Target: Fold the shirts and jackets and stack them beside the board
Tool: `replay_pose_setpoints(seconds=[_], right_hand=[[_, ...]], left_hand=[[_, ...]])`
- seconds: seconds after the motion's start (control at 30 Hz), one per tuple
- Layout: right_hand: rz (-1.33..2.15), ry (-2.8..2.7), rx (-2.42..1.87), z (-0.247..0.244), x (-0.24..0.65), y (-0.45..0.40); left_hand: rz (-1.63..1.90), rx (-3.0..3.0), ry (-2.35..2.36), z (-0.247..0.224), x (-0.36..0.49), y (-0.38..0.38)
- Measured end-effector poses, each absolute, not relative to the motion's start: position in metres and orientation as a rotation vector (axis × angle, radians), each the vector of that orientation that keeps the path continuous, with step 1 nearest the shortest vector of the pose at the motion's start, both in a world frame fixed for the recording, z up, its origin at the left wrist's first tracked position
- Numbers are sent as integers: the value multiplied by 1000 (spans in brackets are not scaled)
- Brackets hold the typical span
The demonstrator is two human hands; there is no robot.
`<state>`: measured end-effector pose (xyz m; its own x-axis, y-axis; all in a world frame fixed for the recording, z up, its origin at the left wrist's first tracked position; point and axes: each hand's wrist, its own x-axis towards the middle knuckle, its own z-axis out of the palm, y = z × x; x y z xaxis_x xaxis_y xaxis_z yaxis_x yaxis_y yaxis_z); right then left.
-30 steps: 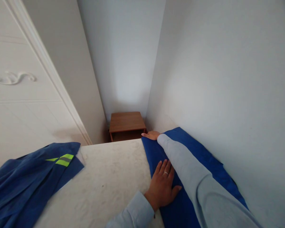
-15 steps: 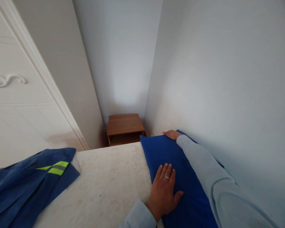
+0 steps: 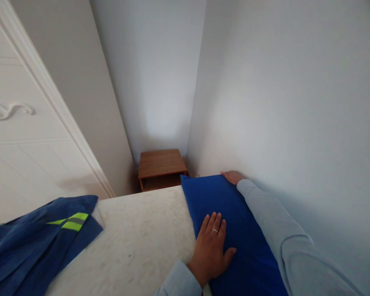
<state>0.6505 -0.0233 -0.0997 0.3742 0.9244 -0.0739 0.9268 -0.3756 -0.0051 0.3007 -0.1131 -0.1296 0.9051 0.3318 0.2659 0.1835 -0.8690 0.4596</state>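
Note:
A blue cloth (image 3: 203, 193) lies flat along the wall side of a pale, stained bed-like surface (image 3: 148, 230), one pointed corner reaching its far edge. My left hand (image 3: 210, 248), with a ring on one finger, rests palm down on the cloth's left part, fingers stretched out and thumb spread. At the cloth's far right corner, against the wall, my right hand (image 3: 233, 176) curls over the edge; most of its fingers are hidden behind the hand and cloth.
A dark blue garment (image 3: 27, 234) with a yellow-green reflective strip lies at the left. Beyond the far edge stands a low brown wooden nightstand (image 3: 163, 163) in the corner. A white cabinet (image 3: 27, 160) rises at the left, a pale wall (image 3: 290, 107) at the right.
My right hand has moved right to the cloth's far right corner, its fingers bending from a flat pose. The left hand has stayed nearly in place.

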Motion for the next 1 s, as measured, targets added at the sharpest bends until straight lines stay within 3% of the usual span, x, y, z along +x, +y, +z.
replay_pose_setpoints(seconds=[0.23, 0.4, 0.73, 1.0], right_hand=[[40, 2111, 2463, -93, 575, -69], [-111, 2482, 2239, -120, 519, -149], [-7, 2082, 2521, -117, 604, -227], [-37, 1802, 2740, -115, 543, -224]], left_hand=[[553, 2671, 380, -140, 306, -111], [635, 2692, 408, -147, 311, -111], [606, 2802, 354, -145, 312, -100], [528, 2839, 387, -140, 315, -96]])
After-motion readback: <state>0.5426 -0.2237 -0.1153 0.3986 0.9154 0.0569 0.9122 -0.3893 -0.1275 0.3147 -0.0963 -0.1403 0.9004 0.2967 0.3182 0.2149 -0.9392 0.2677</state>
